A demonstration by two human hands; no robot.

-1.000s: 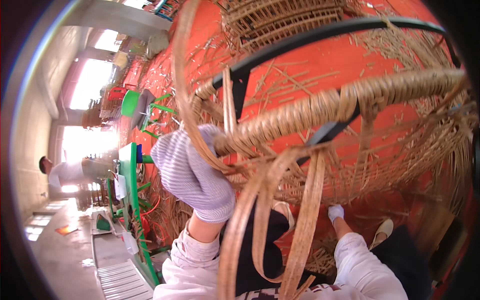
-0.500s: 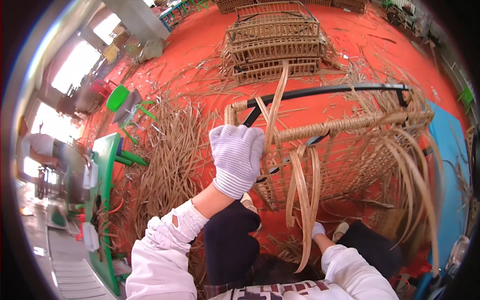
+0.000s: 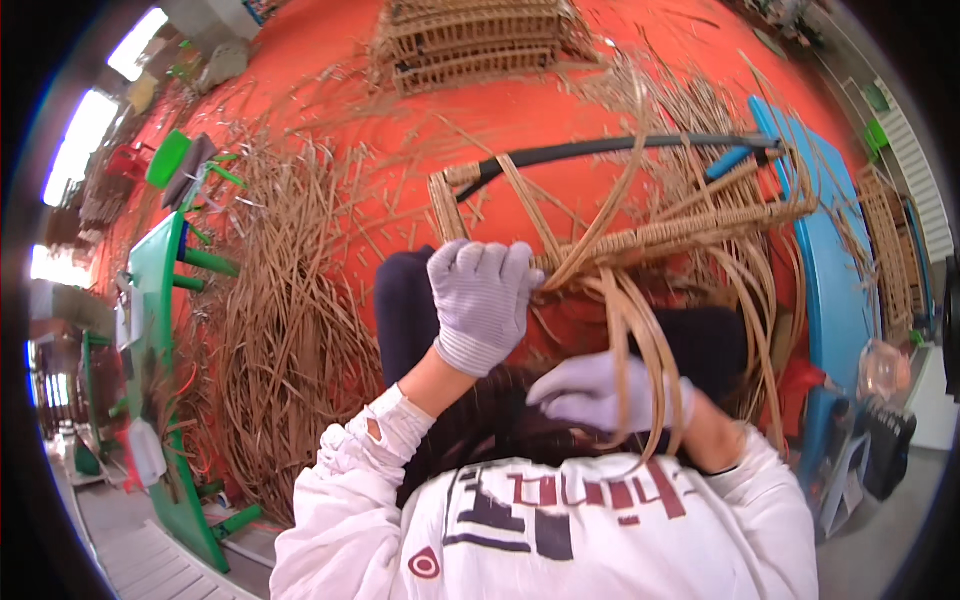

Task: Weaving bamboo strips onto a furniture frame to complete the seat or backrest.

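My left hand (image 3: pixel 485 305), in a pale striped glove, is closed round the wrapped rail near the left corner of a woven rattan frame (image 3: pixel 690 228). A black bar (image 3: pixel 610 148) spans the frame's far side, with rattan strips looped over it. Loose strips (image 3: pixel 645 330) hang from the near rail. Behind them, over my lap, is my gloved right hand (image 3: pixel 600 395). Its fingers point left and look parted, slightly blurred, and I see nothing between them. Some of that hand is hidden by the strips.
A heap of rattan strips (image 3: pixel 285 330) covers the red floor to the left, beside a green table (image 3: pixel 155 300). On the right stands a blue board (image 3: pixel 830 250), with a dark bag (image 3: pixel 885 450) near it. Stacked woven baskets (image 3: pixel 475 45) sit at the far side.
My right hand has risen from low by my feet to above my lap, behind the hanging strips. The frame has turned, its lattice side dropping from sight. My left hand still grips it.
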